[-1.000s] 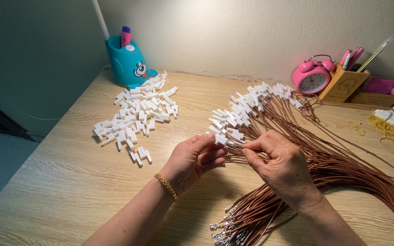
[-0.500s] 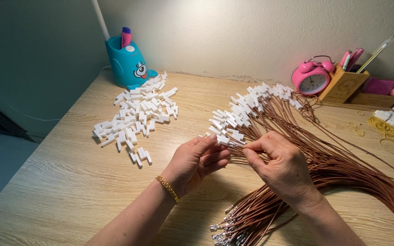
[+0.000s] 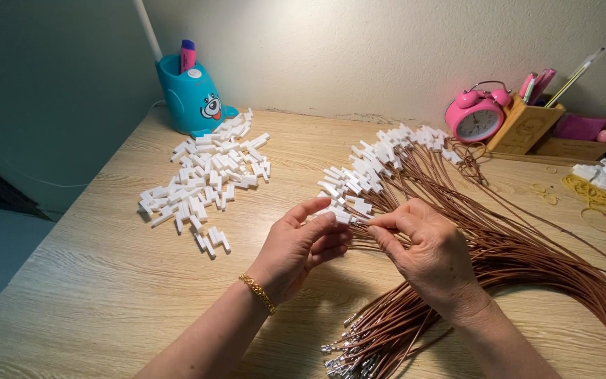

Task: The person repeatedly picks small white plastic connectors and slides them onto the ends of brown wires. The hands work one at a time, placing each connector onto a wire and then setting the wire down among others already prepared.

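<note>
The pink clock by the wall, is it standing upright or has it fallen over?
Upright. The pink clock stands on its feet on the table, bells and handle on top, dial facing forward, beside the wooden holder.

Table (image 3: pixel 92 295) was pale matt wood-grain laminate; connector housings (image 3: pixel 205 175) white smooth plastic; wires (image 3: pixel 527 260) brown, slightly glossy insulation with bright metal terminals (image 3: pixel 348 347); clock (image 3: pixel 475 116) glossy pink.

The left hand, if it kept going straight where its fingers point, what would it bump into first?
Most likely the white plastic piece pinched at its own fingertips, then the right hand just beyond. The left hand points right and slightly up; depth is hard to judge.
</note>
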